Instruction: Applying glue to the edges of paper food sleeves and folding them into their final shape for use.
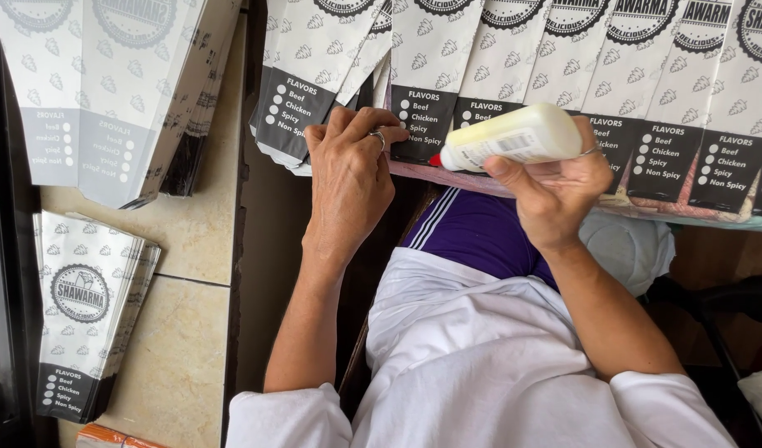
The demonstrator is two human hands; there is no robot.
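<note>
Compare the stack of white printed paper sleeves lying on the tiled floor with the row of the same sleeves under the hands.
The floor stack lies piled in one neat bundle, untouched; the overlapping row is fanned sideways, and the left hand presses on it. Both have white bodies with dark bottom bands.

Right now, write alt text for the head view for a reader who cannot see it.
Seen from above, the right hand holds a white glue bottle sideways, red tip at the dark bottom edge of a paper bag that the left hand presses down. More bags overlap in a row; stacks lie on the tiled floor.
</note>
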